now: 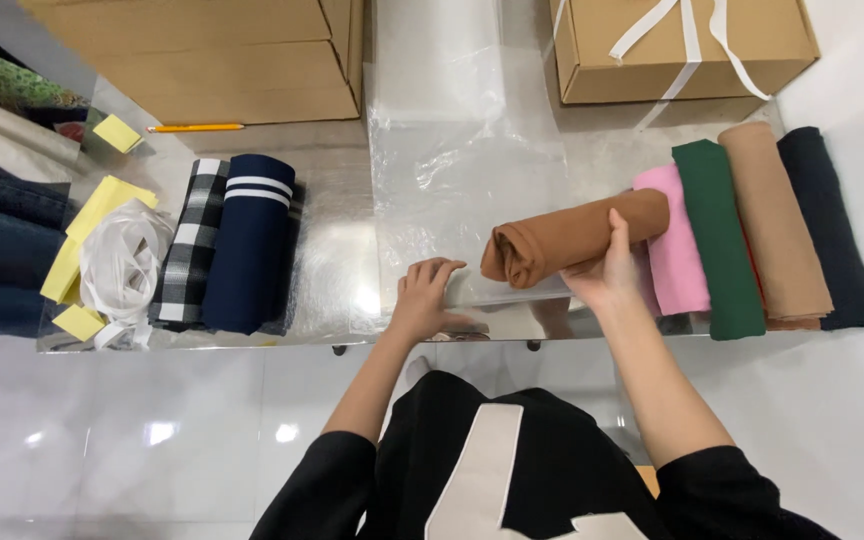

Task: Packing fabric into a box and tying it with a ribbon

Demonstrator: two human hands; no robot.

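Gripping a rolled brown cloth (577,240) in the right hand (604,270) above the steel table (332,270), pressing the left hand (427,298) flat, fingers spread, on a clear plastic bag (462,170)

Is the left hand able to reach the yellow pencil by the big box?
Probably yes: the left hand only rests on the plastic sheet, and nothing blocks the bare tabletop toward the pencil.
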